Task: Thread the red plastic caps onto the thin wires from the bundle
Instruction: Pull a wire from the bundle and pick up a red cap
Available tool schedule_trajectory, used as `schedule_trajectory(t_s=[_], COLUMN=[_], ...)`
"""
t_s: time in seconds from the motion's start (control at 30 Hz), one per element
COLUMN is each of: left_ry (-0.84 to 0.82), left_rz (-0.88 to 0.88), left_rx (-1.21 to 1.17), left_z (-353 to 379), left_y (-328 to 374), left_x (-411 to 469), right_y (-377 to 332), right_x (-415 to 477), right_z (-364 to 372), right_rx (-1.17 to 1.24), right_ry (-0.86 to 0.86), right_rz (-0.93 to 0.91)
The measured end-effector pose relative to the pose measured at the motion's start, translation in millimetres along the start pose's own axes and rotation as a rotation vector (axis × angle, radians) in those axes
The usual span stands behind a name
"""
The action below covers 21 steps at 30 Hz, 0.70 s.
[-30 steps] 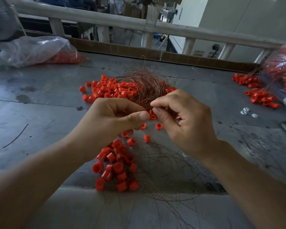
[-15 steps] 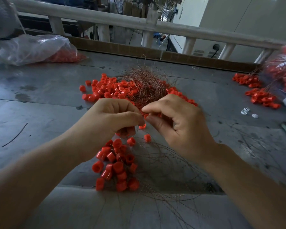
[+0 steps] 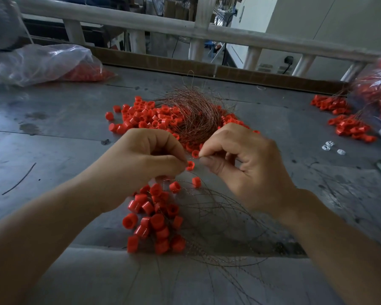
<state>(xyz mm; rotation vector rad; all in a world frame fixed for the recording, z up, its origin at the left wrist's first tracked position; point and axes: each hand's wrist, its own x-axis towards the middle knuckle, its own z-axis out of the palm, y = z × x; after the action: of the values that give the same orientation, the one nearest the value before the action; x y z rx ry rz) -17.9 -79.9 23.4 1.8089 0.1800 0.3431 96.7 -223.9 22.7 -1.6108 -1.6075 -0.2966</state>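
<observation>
Left hand (image 3: 141,164) curled, thumb and forefinger pinched shut at the tips. Right hand (image 3: 240,164) just beside it, thumb pressed to forefinger, other fingers loosely bent. Fingertips nearly meeting, both forearms bare, angled inward.
</observation>
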Motion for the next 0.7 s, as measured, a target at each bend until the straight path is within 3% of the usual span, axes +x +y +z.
schedule_trajectory(t_s=[0.2, 0.5, 0.7], left_ry=[-0.026, -0.009, 0.003], left_rz=[0.038, 0.052, 0.061], left_rx=[-0.049, -0.044, -0.015], left_z=[-3.1, -4.9, -6.1], left_y=[1.4, -0.4, 0.1], left_x=[0.3, 0.6, 1.5], right_y=[5.4, 2.4, -1.7], right_x=[-1.0, -1.7, 0.1], right_z=[-4.4, -3.7, -6.2], right_rx=[0.032, 0.091, 0.185], right_ry=[-0.095, -0.023, -0.112], right_rz=[0.02, 0.119, 0.15])
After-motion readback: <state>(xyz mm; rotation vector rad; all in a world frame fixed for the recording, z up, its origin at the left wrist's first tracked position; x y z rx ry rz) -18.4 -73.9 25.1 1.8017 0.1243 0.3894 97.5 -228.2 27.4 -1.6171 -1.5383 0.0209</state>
